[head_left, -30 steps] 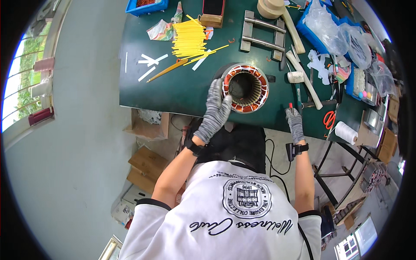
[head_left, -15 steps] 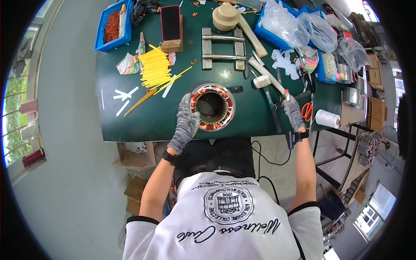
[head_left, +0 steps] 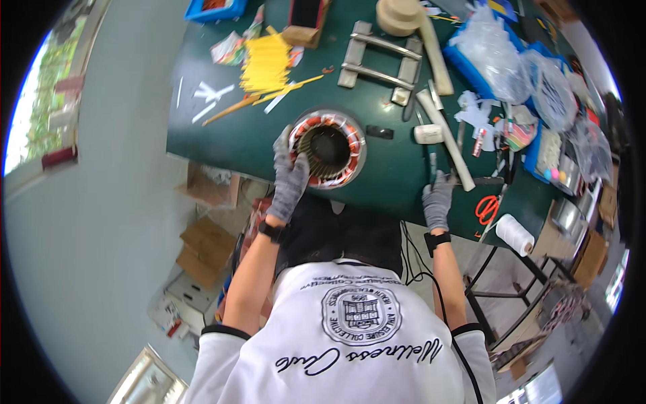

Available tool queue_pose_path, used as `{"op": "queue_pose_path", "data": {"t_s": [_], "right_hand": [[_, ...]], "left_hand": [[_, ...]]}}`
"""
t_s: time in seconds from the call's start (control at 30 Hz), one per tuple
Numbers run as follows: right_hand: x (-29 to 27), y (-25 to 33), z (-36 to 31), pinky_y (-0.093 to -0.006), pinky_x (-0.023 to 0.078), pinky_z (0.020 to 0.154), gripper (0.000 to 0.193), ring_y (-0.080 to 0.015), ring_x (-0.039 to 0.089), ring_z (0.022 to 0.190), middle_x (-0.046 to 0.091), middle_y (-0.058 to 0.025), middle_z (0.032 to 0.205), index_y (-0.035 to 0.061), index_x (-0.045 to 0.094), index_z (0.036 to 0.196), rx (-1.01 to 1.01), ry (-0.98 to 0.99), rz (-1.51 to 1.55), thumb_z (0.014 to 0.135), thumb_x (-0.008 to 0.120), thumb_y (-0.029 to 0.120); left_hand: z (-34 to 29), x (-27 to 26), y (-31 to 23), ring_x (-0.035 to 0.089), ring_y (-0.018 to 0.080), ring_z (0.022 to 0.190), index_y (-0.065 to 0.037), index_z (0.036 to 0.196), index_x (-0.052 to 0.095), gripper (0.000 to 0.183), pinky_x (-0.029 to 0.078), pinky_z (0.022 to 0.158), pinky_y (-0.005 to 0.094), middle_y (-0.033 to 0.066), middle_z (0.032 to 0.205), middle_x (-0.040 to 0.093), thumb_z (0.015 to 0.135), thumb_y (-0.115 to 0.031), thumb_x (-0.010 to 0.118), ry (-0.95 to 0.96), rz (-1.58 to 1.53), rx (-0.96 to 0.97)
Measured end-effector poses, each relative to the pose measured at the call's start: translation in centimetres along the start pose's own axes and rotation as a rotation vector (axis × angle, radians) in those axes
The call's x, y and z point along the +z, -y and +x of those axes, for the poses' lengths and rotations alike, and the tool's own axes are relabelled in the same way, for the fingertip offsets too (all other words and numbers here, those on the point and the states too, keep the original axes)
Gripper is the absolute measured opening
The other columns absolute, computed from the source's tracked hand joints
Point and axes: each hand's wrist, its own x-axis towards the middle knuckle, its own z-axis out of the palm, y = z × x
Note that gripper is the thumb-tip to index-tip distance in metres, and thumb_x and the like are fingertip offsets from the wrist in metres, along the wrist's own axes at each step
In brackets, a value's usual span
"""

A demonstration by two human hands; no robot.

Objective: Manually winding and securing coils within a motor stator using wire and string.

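Note:
My left hand [head_left: 291, 180], in a grey knit glove, grips the left side of a round motor stator [head_left: 356, 156], with copper windings bound in white lacing around its open bore. The stator stands on the green table at its near edge. To the right, my gloved right hand [head_left: 437, 202] is closed around the lower end of a slim tool with a teal and black handle [head_left: 433, 160]. Beside that hand lies a mallet [head_left: 428, 134] with a white head and pale handle. The tool's far end is partly hidden by the mallet head.
Yellow sleeves [head_left: 264, 64] and white strips lie far left. A metal frame [head_left: 381, 62] sits beyond the stator. Orange scissors [head_left: 486, 209] and a white thread spool [head_left: 515, 234] are near the right edge. Blue bins with plastic bags [head_left: 498, 60] stand far right.
The view has turned and shifted. My right hand has moved from the mallet handle's end to the teal-handled tool. A red-and-white tube now lies apart from it. My left hand stays on the stator.

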Motion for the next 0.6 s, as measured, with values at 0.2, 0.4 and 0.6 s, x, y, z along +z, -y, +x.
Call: {"op": "queue_pose_path", "data": {"t_s": [0.2, 0.4, 0.6], "right_hand": [[-7.1, -0.3, 3.3, -0.0393, 0.048, 0.081, 0.038, -0.029, 0.061, 0.09, 0.06, -0.0185, 0.101, 0.005, 0.053, 0.114, 0.069, 0.097, 0.348, 0.077, 0.063, 0.006], [-23.5, 9.0, 3.2, -0.0253, 0.045, 0.06, 0.032, -0.008, 0.053, 0.065, 0.056, -0.0037, 0.076, 0.0061, 0.053, 0.117, 0.031, 0.497, 0.736, 0.086, 0.057, 0.014], [-26.1, 16.3, 3.8, -0.0266, 0.043, 0.058, 0.035, -0.0118, 0.053, 0.064, 0.054, -0.0036, 0.073, 0.0045, 0.052, 0.117, -0.067, 0.778, 0.484, 0.089, 0.055, 0.025]], "left_hand": [[1.8, -0.6, 1.6, 0.046, 0.036, 0.115, 0.0, 0.131, 0.042, 0.059, 0.037, 0.102, 0.0386, 0.0214, 0.124, 0.046, 0.072, -0.003, 0.051, 0.097, -0.201, 0.041], [4.0, -2.1, 0.4, 0.042, 0.0357, 0.122, -0.001, 0.135, 0.038, 0.059, 0.033, 0.105, 0.0388, 0.0208, 0.129, 0.043, 0.077, -0.003, 0.052, 0.223, -0.123, 0.089], [0.1, -0.1, 1.0, 0.039, 0.0395, 0.126, -0.012, 0.124, 0.054, 0.048, 0.033, 0.106, 0.0447, 0.0226, 0.135, 0.038, 0.077, -0.003, 0.051, -0.05, -0.146, 0.218]]}}
